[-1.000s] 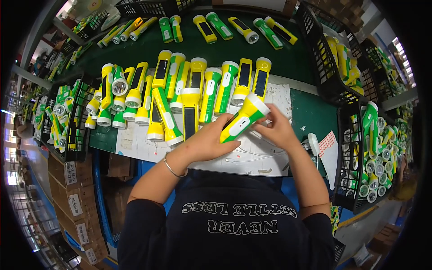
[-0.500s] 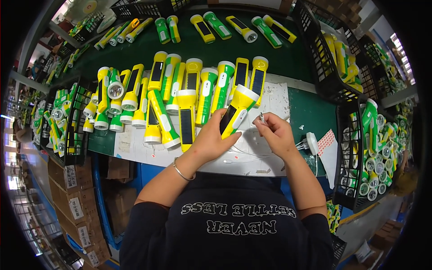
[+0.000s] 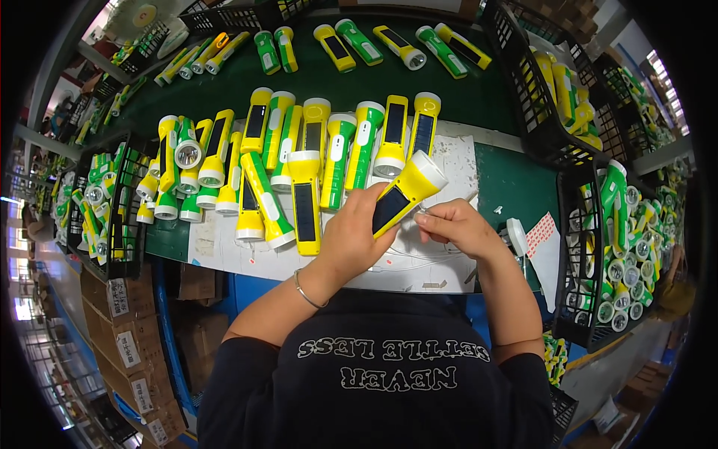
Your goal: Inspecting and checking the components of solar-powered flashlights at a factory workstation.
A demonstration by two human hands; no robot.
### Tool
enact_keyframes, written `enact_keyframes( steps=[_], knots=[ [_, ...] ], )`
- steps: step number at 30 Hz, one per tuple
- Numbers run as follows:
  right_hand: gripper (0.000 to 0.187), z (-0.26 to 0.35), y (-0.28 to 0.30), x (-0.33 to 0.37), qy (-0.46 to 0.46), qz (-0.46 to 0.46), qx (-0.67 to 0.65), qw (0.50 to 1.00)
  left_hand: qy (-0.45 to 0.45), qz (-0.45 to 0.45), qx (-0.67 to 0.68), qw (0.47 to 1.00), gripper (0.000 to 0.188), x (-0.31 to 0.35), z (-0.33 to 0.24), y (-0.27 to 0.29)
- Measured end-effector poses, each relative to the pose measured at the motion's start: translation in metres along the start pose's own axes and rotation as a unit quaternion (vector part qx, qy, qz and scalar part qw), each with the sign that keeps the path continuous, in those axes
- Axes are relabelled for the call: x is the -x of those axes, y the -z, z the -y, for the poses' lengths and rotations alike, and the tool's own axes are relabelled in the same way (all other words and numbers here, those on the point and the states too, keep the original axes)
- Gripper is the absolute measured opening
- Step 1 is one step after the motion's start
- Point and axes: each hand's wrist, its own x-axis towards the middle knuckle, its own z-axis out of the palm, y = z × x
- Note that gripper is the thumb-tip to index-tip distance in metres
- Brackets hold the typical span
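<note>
Above the counter [image 3: 516, 179], I have the left hand [image 3: 350, 233] wrapped around a tilted flashlight [image 3: 404, 196] while the right hand [image 3: 462, 224] pinches a small thing [image 3: 421, 209], hard to make out, beside it.

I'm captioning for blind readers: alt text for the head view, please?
A person's left hand grips a yellow flashlight with a dark panel, the right hand close beside it. More flashlights lie on the worktable, between black crates.
</note>
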Motion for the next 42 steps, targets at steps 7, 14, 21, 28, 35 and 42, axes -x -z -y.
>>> enact_keyframes(
  steps=[7, 14, 21, 28, 35, 42],
  knots=[
    [0.035, 0.0, 0.012, -0.003, -0.007, 0.061, 0.032, 0.998, -0.026, 0.019, -0.061, 0.998, 0.055, 0.001, -0.004, 0.002],
    [0.033, 0.011, 0.001, 0.02, 0.031, 0.046, 0.105, 0.993, 0.041, 0.001, -0.03, 0.999, 0.055, -0.006, 0.006, 0.0],
    [0.049, 0.008, -0.031, 0.022, 0.184, -0.154, 0.113, 0.964, 0.165, 0.081, 0.532, 0.827, 0.055, -0.021, -0.024, -0.013],
    [0.038, 0.023, 0.095, 0.126, 0.039, -0.61, 0.353, 0.708, 0.137, 0.121, 0.477, 0.859, 0.077, -0.021, -0.016, 0.002],
    [0.061, 0.024, 0.169, 0.198, -0.341, -0.582, 0.546, 0.497, 0.161, 0.147, 0.514, 0.83, 0.054, -0.023, -0.01, -0.002],
    [0.074, 0.029, 0.235, 0.177, -0.381, -0.558, 0.46, 0.576, 0.157, 0.168, 0.528, 0.818, 0.049, -0.029, -0.015, 0.005]
  ],
)
